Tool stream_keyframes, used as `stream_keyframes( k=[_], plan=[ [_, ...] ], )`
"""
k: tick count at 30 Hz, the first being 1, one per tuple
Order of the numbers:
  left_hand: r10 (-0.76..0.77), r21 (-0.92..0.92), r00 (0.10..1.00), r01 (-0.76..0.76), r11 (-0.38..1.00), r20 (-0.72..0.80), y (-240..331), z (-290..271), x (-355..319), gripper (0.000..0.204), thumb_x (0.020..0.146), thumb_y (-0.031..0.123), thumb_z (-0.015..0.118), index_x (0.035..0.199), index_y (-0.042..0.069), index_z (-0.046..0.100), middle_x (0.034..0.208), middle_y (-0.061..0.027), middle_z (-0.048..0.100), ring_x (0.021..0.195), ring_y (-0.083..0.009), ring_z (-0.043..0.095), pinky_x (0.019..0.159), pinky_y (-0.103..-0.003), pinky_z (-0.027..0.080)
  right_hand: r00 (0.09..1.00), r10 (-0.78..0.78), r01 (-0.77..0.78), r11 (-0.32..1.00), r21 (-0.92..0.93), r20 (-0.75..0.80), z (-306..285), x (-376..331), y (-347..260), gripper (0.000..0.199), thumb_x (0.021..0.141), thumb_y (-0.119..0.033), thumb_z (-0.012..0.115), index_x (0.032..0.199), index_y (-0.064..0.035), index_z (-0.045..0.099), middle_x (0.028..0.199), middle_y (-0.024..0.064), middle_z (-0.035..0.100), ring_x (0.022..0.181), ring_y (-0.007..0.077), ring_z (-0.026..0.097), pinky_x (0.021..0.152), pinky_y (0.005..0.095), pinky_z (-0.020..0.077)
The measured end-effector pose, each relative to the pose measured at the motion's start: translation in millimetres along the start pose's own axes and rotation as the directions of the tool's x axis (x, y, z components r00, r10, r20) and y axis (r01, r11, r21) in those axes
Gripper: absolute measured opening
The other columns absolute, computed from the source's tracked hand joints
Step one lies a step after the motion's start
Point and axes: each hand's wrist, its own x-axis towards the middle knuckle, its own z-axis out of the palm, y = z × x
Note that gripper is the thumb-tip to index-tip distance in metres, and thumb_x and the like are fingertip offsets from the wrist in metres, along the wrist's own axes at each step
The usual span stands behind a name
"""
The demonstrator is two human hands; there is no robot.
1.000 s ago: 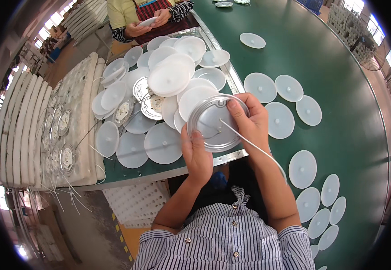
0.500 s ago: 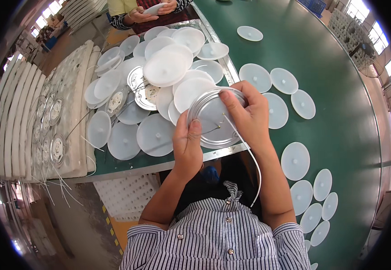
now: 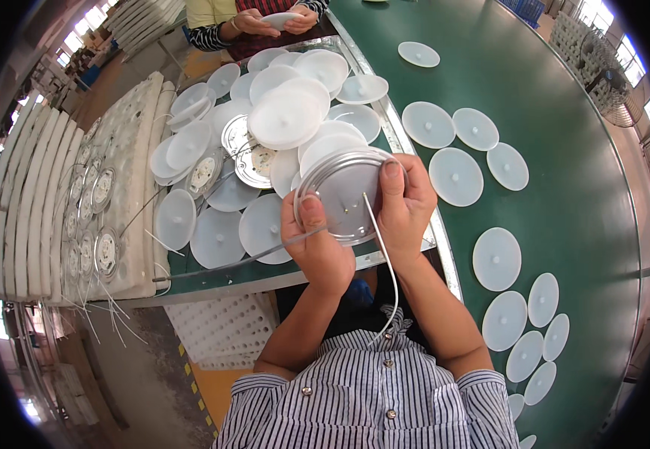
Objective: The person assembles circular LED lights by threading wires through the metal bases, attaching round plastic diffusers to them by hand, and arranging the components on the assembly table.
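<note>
Both my hands grip a round lamp (image 3: 340,196) by its rim, with its metal back facing up. My left hand (image 3: 319,245) holds the near left side, thumb on top. On the right side, my right hand (image 3: 407,206) has its thumb over the edge and its fingers partly hidden beneath. A white wire (image 3: 387,269) leaves the back and hangs toward my shirt; a dark grey wire (image 3: 254,257) runs left past my left thumb. Beyond the lamp lies a pile of frosted white round covers (image 3: 286,118). Among them are silver lamp bases (image 3: 254,161) with circuit boards.
Foam trays (image 3: 134,120) stand at the left, the nearest carrying several silver lamp discs (image 3: 106,253) with dangling wires. Across the table a co-worker's hands (image 3: 269,22) hold a white cover. A metal rail (image 3: 396,123) borders the green belt (image 3: 565,202), where several covers lie.
The lamp has shifted slightly left and its back tilts more toward me. My left hand has turned, and the dark grey wire now stretches left beneath its thumb.
</note>
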Motion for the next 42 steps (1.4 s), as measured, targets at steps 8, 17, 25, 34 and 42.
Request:
stream_keyframes(
  k=[8, 17, 25, 34, 42],
  plan=[
    [-0.146, -0.008, 0.987, 0.146, 0.989, -0.071, 13, -6, 24, 0.017, 0.082, 0.017, 0.059, 0.085, 0.002, 0.053, 0.078, -0.0012, 0.055, 0.07, -0.0067, 0.049, 0.065, -0.02, 0.041, 0.999, -0.022, 0.025, 0.998, 0.066, -0.045, 5, -14, 2, 0.018, 0.087, -0.019, 0.051, 0.087, -0.001, 0.053, 0.07, -0.0018, 0.05, 0.062, 0.0043, 0.041, 0.056, 0.0182, 0.0341],
    [-0.19, 0.48, 0.96, 0.07, 0.875, 0.206, 17, -25, 22, 0.03, 0.085, 0.023, 0.053, 0.1, -0.004, 0.053, 0.089, -0.0061, 0.057, 0.083, -0.0112, 0.052, 0.075, -0.023, 0.04, 0.981, 0.143, -0.125, 0.983, -0.138, 0.133, -11, 4, -11, 0.015, 0.084, -0.013, 0.052, 0.09, 0.0006, 0.054, 0.073, 0.001, 0.054, 0.068, 0.0077, 0.047, 0.06, 0.0221, 0.0389],
    [-0.228, 0.338, 0.957, 0.157, 0.928, 0.181, 9, -30, 0, 0.04, 0.09, 0.022, 0.041, 0.118, -0.006, 0.035, 0.111, -0.0132, 0.048, 0.1, -0.019, 0.048, 0.088, -0.032, 0.037, 0.938, 0.267, -0.254, 0.963, -0.087, 0.219, -17, 17, -26, 0.016, 0.083, -0.017, 0.057, 0.084, -0.0016, 0.056, 0.072, -0.0004, 0.054, 0.063, 0.0068, 0.047, 0.057, 0.0206, 0.039],
    [-0.056, 0.151, 0.988, 0.035, 0.988, 0.142, -5, -22, -10, 0.038, 0.09, 0.026, 0.043, 0.113, -0.004, 0.036, 0.103, -0.0114, 0.05, 0.095, -0.0165, 0.049, 0.084, -0.03, 0.039, 0.981, 0.142, -0.125, 0.983, -0.132, 0.129, -13, 6, -16, 0.02, 0.086, -0.02, 0.052, 0.084, 0.0003, 0.054, 0.072, 0.0035, 0.052, 0.064, 0.0098, 0.046, 0.058, 0.0221, 0.0377],
    [0.088, 0.34, 0.996, -0.088, 0.936, 0.016, -4, -22, -1, 0.03, 0.088, 0.027, 0.046, 0.1, 0.001, 0.041, 0.093, -0.0074, 0.051, 0.084, -0.0125, 0.049, 0.076, -0.026, 0.042, 0.999, -0.017, 0.022, 0.994, -0.112, 0.047, -4, -10, -5, 0.017, 0.087, -0.016, 0.047, 0.085, 0.0002, 0.053, 0.072, 0.0035, 0.045, 0.063, 0.0107, 0.042, 0.057, 0.0221, 0.0342]
  ],
)
